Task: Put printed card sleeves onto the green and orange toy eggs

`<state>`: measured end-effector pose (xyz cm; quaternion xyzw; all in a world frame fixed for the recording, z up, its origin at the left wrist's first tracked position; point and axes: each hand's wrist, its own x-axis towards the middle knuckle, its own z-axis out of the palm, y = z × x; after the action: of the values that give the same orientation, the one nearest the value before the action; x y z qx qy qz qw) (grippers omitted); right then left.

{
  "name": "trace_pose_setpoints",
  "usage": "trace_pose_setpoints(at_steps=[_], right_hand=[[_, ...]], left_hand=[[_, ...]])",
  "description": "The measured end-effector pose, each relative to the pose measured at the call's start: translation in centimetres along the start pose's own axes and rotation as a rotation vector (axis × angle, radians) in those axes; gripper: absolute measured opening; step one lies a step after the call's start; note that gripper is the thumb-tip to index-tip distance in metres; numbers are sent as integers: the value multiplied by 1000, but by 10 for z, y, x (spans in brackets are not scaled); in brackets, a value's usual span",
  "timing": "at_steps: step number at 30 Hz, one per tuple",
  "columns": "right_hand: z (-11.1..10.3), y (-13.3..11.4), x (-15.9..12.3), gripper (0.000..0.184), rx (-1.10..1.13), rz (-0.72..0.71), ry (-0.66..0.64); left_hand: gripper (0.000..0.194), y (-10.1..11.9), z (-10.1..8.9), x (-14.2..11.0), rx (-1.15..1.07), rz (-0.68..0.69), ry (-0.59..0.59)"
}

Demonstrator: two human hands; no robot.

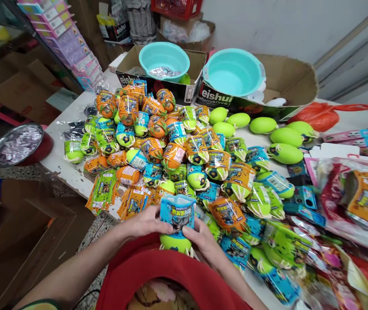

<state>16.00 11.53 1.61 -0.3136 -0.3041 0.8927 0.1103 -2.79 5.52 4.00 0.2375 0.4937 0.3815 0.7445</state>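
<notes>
Between my two hands, close to my body, is a green plastic egg (174, 243) with a blue printed packet (177, 212) around its upper part. My left hand (149, 221) grips the packet's left side, its thumb lying across the front. On the other side my right hand (199, 236) presses its thumb near the packet's lower right edge. Pale strings show at the egg's lower end. Just beyond lies a large heap of similar wrapped eggs (172, 156) in orange, green and blue. Flat orange packets (135, 202) and flat green packets (103, 189) lie in stacks to the left.
Bare green eggs (263, 125) lie at the back right. Two turquoise basins (235, 73) rest on open cardboard boxes (293, 82) behind the heap. A metal bowl (46, 144) of small packets stands left of the table. Red plastic bags (321, 116) and packaging crowd the right side.
</notes>
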Motion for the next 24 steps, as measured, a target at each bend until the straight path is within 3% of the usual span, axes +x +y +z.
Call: trace_pose_setpoints(at_steps=[7, 10, 13, 16, 19, 21, 24], right_hand=[[-11, 17, -7, 65, -178, 31, 62], [-8, 17, -8, 64, -173, 26, 55], [-2, 4, -7, 67, -134, -3, 4], [-11, -32, -5, 70, -136, -101, 34], [-57, -94, -9, 60, -321, -275, 362], [-110, -142, -13, 52, -521, -408, 712], [-205, -203, -16, 59, -973, -488, 1191]], left_hand=[[61, -8, 11, -16, -187, -79, 9], [60, -8, 17, -19, -218, -120, 75], [60, -9, 20, -11, -199, -93, 140], [63, -5, 19, 8, -117, 29, 178], [67, -1, 12, 23, -65, 128, 301], [61, -7, -5, 26, -25, 101, 384], [52, -34, -54, 22, 59, -29, 546]])
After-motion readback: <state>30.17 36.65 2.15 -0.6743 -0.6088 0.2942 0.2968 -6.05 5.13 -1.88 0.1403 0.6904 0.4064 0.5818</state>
